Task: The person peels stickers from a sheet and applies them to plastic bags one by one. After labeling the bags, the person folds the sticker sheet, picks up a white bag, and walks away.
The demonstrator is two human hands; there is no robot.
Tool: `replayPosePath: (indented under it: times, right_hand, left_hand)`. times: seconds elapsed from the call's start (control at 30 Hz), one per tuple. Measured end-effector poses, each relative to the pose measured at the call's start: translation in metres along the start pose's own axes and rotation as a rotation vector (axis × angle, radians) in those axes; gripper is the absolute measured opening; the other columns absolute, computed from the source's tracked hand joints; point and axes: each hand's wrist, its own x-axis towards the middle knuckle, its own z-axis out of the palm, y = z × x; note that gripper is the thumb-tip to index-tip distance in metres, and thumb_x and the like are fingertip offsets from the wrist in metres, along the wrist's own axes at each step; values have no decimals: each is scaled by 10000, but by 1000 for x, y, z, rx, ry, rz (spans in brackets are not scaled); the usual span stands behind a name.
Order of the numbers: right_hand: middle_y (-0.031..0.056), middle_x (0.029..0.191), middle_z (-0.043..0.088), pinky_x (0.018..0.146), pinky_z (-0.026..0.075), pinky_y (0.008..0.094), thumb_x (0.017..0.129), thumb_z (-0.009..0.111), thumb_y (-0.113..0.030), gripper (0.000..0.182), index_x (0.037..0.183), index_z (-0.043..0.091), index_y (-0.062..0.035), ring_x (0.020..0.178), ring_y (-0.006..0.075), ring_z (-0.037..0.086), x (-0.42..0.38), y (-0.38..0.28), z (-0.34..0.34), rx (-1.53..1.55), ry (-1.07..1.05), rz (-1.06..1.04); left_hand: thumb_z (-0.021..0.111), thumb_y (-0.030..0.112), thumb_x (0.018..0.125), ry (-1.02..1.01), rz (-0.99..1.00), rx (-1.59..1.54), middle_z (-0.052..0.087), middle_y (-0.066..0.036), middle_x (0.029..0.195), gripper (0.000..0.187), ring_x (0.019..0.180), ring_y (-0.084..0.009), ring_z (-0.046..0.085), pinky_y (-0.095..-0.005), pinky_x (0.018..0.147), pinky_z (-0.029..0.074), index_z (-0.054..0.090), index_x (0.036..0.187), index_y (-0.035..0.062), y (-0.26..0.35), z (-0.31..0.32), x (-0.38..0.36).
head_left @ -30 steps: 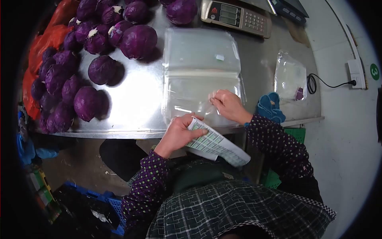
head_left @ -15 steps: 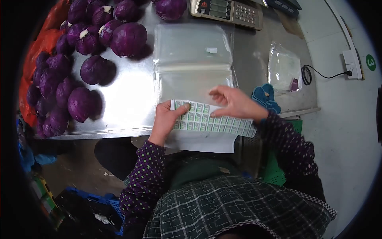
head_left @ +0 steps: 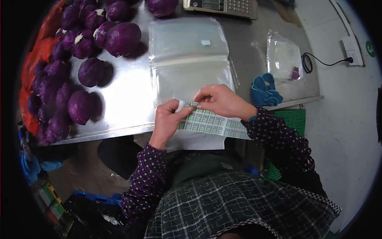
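A sheet of small green-and-grey stickers [head_left: 215, 123] lies between my hands at the table's front edge, with white backing paper [head_left: 199, 141] showing below it. My left hand [head_left: 169, 117] grips the sheet's upper left corner, thumb on top. The fingers of my right hand [head_left: 223, 101] are pinched together at the top row, close to my left thumb. Whether a sticker is between those fingertips is too small to see. Just beyond my hands lies a stack of clear plastic bags [head_left: 191, 51], and a small white label [head_left: 205, 42] sits on the top one.
Several purple cabbages [head_left: 123, 39] cover the left of the metal table [head_left: 119, 99], beside red-orange mesh [head_left: 30, 95]. At the back stands a scale [head_left: 223, 7]. Blue gloves [head_left: 266, 91], a clear plastic packet [head_left: 283, 55] and a black cable [head_left: 326, 68] lie at right.
My right hand has moved left to the sheet's top row, and its fingers have closed beside my left thumb. My left hand still holds the corner. The view has shifted slightly.
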Motion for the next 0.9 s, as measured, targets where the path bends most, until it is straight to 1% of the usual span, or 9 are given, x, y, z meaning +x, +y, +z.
replayPosePath:
  times: [0.37, 0.6, 0.67, 0.7, 0.73, 0.77, 0.83, 0.87, 0.9]
  right_hand:
    - [37, 732, 566, 549, 465, 382, 753, 666, -146, 68, 791, 626, -106, 677, 232, 595, -10, -1, 48, -511, 411, -213]
    - [16, 716, 549, 523, 465, 302, 733, 664, -90, 70, 781, 616, -104, 638, 179, 574, -17, -1, 50, -764, 440, -351]
    - [62, 734, 629, 557, 472, 253, 795, 672, -119, 77, 820, 629, -60, 633, 170, 610, -10, 1, 24, 143, 398, 186]
    - [90, 743, 648, 578, 485, 281, 803, 679, -156, 128, 806, 631, -38, 634, 209, 628, -1, 17, 11, 275, 484, 207]
    - [119, 752, 668, 599, 498, 309, 811, 686, -192, 186, 791, 633, -15, 635, 248, 646, 10, 38, 3, 410, 569, 228]
    - [119, 752, 668, 599, 498, 309, 811, 686, -192, 186, 791, 633, -15, 635, 248, 646, 19, 54, 3, 411, 571, 228]
    - [139, 773, 666, 618, 503, 362, 745, 759, -254, 295, 843, 631, -7, 654, 267, 648, 32, 70, 4, -169, 564, 307]
    - [139, 773, 666, 618, 503, 362, 745, 759, -254, 295, 843, 631, -7, 654, 267, 648, 30, 70, -4, -166, 564, 295]
    - [144, 765, 667, 626, 503, 381, 727, 772, -299, 349, 871, 627, -15, 660, 287, 648, 21, 64, -18, -312, 562, 279]
  left_hand:
    - [659, 292, 884, 125, -277, -4, 469, 48, 532, 407, 519, -31, 369, -249, 452, 295, 627, 631, -25, 2, 5, 0]
    - [680, 235, 867, 116, -394, -77, 549, 20, 573, 315, 516, -36, 443, -236, 464, 349, 665, 681, -18, -10, -2, 4]
    - [693, 216, 856, 82, -323, -125, 591, -1, 621, 288, 542, -40, 491, -225, 482, 381, 667, 695, -22, 1, -5, 0]
    - [706, 196, 845, 49, -247, -169, 634, -22, 668, 263, 567, -44, 539, -213, 500, 412, 670, 709, -25, 6, -7, -1]
    - [734, 158, 807, -60, -279, -133, 674, -64, 735, 200, 729, -105, 633, -279, 747, 511, 678, 744, -23, 7, -13, 0]
    - [734, 158, 807, -61, -279, -132, 674, -64, 735, 200, 729, -105, 633, -279, 747, 511, 678, 744, -23, 3, -11, 1]
    - [742, 145, 781, -202, 58, 216, 657, -78, 699, 178, 853, -159, 643, -387, 1011, 408, 675, 755, -18, -13, -7, 7]
    - [746, 137, 764, -272, 50, 237, 654, -97, 716, 166, 963, -201, 627, -442, 1136, 227, 670, 760, -11, -21, -12, 10]
    - [746, 137, 764, -263, 53, 243, 654, -97, 716, 166, 963, -201, 627, -442, 1136, 227, 670, 760, -11, -20, -15, 11]
